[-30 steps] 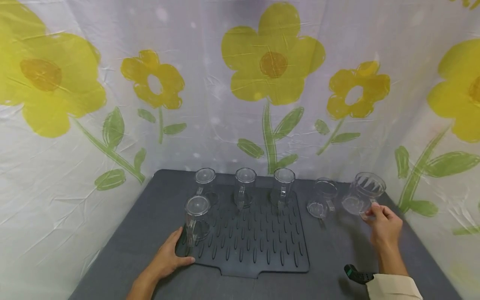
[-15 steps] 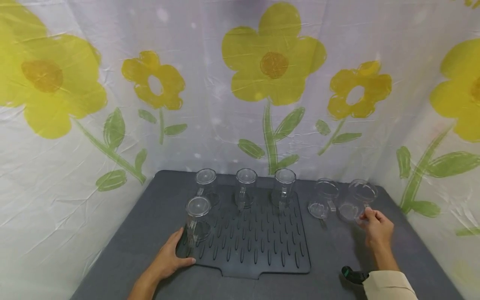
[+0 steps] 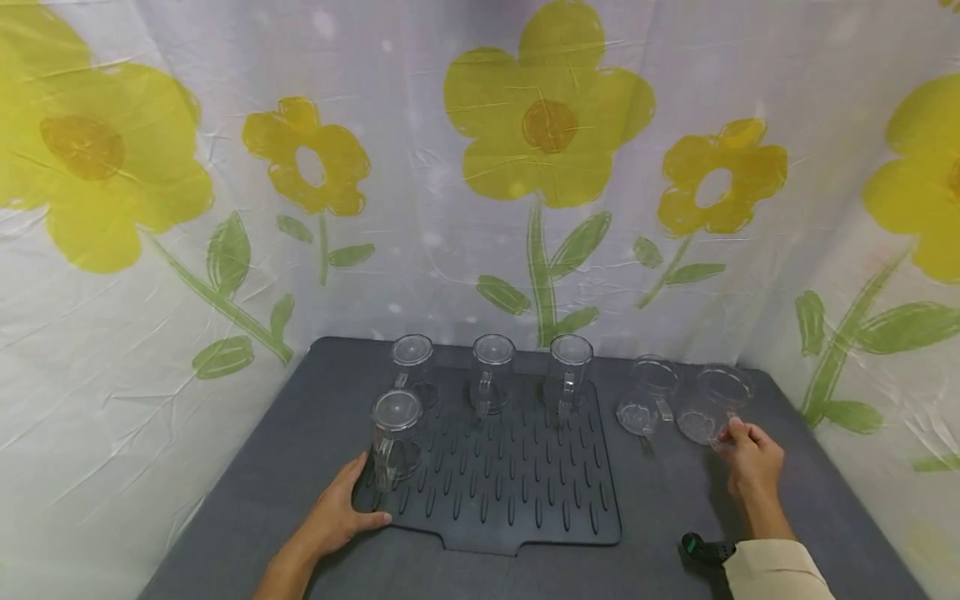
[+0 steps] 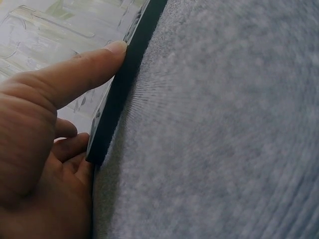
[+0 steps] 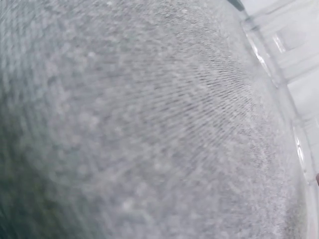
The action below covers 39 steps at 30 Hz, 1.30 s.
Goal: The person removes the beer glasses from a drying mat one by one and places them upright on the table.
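Observation:
At the right of the table, my right hand (image 3: 756,467) pinches the handle of a clear glass mug (image 3: 701,421). This mug is mouth up, low at the table, beside another upright glass mug (image 3: 636,417). My left hand (image 3: 335,508) holds the front left corner of a dark ridged drying mat (image 3: 510,500). Its thumb (image 4: 87,72) lies against the mat's edge in the left wrist view, other fingers along the side. Upside down on the mat stand several glass mugs, including a front left one (image 3: 396,442). In the right wrist view, only a fingertip shows at the right edge.
Three more upturned mugs line the mat's back: left (image 3: 412,367), middle (image 3: 492,375) and right (image 3: 570,375). Grey cloth covers the table (image 3: 660,500). A flower-printed curtain (image 3: 420,250) rises behind and at both sides.
My right hand has brought the held mug left and down, closer to the neighbouring upright mug. My left hand and the mat have kept their place.

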Tool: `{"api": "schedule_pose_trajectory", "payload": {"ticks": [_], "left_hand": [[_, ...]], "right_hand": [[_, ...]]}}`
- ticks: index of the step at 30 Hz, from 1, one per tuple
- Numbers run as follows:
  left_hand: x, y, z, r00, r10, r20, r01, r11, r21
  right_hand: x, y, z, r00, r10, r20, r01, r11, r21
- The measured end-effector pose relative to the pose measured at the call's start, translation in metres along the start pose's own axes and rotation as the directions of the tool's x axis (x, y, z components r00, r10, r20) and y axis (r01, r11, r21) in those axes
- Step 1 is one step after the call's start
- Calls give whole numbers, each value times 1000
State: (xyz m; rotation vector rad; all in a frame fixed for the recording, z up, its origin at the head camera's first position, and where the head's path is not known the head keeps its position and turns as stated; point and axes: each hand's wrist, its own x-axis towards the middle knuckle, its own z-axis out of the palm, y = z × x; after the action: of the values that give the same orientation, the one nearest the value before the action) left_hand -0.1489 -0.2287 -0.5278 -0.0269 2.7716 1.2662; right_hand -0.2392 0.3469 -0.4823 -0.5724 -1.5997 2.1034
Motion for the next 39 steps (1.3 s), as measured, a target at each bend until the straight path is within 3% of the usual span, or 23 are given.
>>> {"api": "schedule_pose_trajectory", "payload": {"ticks": [10, 22, 30, 34, 37, 39], "left_hand": [[1, 2, 0, 1000, 0, -9, 0, 1000, 11], [-1, 1, 1, 1000, 15, -4, -15, 1000, -2], [0, 0, 1, 1000, 12, -12, -12, 1000, -9], [0, 0, 1, 1000, 17, -11, -17, 1000, -6], [0, 0, 0, 1000, 15, -10, -15, 1000, 4], [1, 1, 0, 1000, 10, -8, -10, 1000, 12]], "right_hand": [[2, 2, 0, 998, -53, 29, 54, 997, -52], [1, -4, -6, 996, 12, 87, -2, 993, -118], [3, -4, -8, 991, -8, 132, 28, 988, -153], [0, -10, -10, 996, -44, 74, 67, 940, -335], [-3, -18, -12, 994, -109, 24, 107, 859, -500], [-5, -24, -13, 990, -141, 6, 121, 825, -553]]}}
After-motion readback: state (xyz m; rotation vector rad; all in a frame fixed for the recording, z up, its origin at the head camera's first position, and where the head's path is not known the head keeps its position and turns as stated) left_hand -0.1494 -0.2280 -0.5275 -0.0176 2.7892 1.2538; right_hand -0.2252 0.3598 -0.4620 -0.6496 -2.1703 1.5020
